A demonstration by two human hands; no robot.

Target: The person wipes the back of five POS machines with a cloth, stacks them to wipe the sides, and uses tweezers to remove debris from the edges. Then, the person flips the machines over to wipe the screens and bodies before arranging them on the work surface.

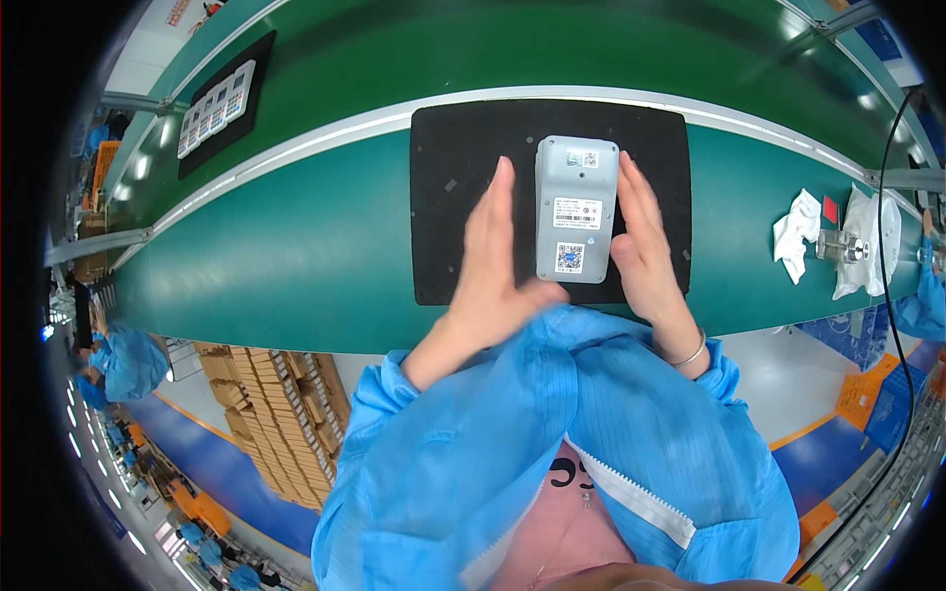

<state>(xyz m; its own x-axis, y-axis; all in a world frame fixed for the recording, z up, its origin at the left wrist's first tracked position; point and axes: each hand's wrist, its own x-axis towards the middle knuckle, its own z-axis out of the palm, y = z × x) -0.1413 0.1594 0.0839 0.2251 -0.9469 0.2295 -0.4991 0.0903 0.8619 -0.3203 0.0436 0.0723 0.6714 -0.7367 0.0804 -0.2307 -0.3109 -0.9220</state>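
Observation:
A grey, slab-shaped handheld terminal (571, 187) lies face down on a black mat (463, 128), its labelled back toward me. It has white stickers with printed codes and small screw holes at its corners. On its left side, my left hand (490, 251) is held edge-on with the fingers stretched up and the thumb out to the right, a gap between it and the casing. Along the right edge, my right hand (645, 246) has its fingers straight and its thumb at the casing's side; whether it touches is hard to tell. Neither hand grips the terminal.
Beyond a white rail, a black tray (258, 84) carries several white keypad terminals (219, 106) on the green surface. At right are a white cloth (796, 234), a clear bottle (841, 246), a plastic bag (872, 236) and a hanging black cable (885, 246). Cartons (271, 414) stand below left; people sit nearby.

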